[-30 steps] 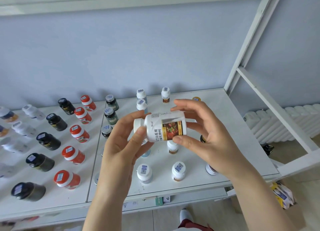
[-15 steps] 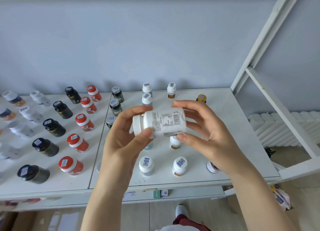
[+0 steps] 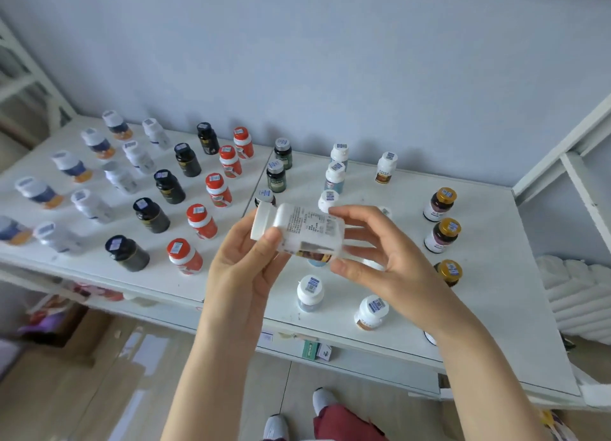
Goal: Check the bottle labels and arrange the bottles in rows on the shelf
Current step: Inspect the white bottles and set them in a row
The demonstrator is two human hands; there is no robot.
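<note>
A white bottle [image 3: 304, 230] lies on its side above the white shelf [image 3: 496, 308], cap to the left, its printed text label facing me. My left hand [image 3: 244, 265] grips the cap end, thumb across the bottle's neck. My right hand [image 3: 380, 258] holds the base end between fingers and thumb. On the shelf stand rows of bottles: red-capped ones [image 3: 215, 189], black ones [image 3: 168, 186], white ones [image 3: 129, 176], dark green ones [image 3: 276, 176] and gold-capped ones [image 3: 443, 204].
Two white bottles [image 3: 370, 311] stand near the shelf's front edge under my hands. White frame posts [image 3: 562, 156] rise at the right. A white radiator [image 3: 575, 291] sits beyond the shelf's right end. Boxes lie on a lower shelf [image 3: 312, 349] and on the floor at the left.
The bottle has been turned in both hands: the picture label went round to the underside and the text label came up. My view swung left, showing more rows of bottles.
</note>
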